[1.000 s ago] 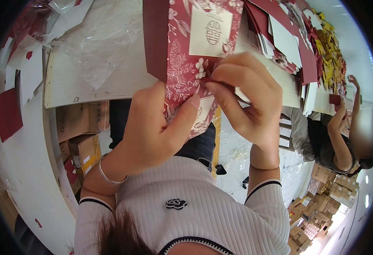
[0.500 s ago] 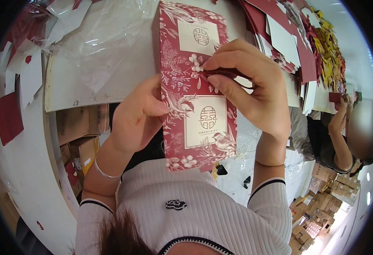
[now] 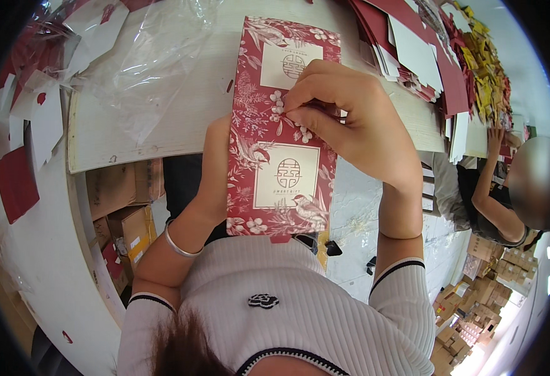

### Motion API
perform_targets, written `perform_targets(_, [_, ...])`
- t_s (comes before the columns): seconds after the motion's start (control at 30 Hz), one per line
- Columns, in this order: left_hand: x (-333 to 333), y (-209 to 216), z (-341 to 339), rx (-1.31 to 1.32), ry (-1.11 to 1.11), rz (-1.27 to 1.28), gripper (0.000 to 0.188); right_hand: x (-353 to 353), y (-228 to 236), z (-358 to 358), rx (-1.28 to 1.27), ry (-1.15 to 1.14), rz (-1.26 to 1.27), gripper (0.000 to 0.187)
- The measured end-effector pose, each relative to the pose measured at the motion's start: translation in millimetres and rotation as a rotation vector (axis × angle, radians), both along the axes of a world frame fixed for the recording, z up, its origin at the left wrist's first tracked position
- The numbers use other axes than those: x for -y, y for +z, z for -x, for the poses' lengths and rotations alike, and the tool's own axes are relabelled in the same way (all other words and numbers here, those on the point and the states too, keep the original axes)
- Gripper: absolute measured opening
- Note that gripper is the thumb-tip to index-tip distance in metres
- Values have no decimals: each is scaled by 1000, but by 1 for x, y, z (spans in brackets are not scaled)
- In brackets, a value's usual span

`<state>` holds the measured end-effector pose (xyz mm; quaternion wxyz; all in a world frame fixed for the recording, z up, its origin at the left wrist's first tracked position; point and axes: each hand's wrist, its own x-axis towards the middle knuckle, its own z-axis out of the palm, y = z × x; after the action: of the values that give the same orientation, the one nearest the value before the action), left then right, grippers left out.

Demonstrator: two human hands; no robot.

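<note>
Red, bird-printed, rectangular card packet (image 3: 243, 188) is held before our ribbed white top (image 3: 312, 313), our left hand (image 3: 216, 141), grip hidden, seemingly bracing its back while our right hand (image 3: 353, 122) pinches at its middle.

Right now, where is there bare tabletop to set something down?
The white table shows a mostly bare strip between the clear plastic sheet and the red floral cardboard piece, and another between that piece and the stacked red and white cards. The far right is crowded with cards and yellow packets.

one red carton (image 3: 284, 135), two hands (image 3: 366, 125) (image 3: 217, 147), one bracelet (image 3: 177, 249)
</note>
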<state>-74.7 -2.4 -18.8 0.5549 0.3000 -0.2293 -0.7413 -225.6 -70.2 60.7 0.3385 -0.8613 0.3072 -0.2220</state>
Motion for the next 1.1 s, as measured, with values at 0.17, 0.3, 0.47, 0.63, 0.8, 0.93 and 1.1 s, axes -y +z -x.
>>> perform_targets(0.17, [3,8,-2,340,19,100,20,6,-6,4,33,16,-158,11])
perform_targets(0.3, [8,6,-3,596,43,366,17,15,-11,9,76,29,-215,12])
perform_targets(0.47, [8,-8,-6,359,12,206,17,20,-15,12,196,59,-205,8])
perform_targets(0.63, [-1,38,-26,1038,-202,57,18,19,-11,17,272,-114,-483,7])
perform_targets(0.8, [22,33,-39,1509,316,940,27,17,-8,6,310,-40,-581,13])
perform_targets(0.93, [38,45,-35,1400,338,1243,27,16,8,4,656,-148,-660,17])
perform_targets(1.1, [29,53,-43,1038,440,700,19,46,15,27,889,-97,-365,58])
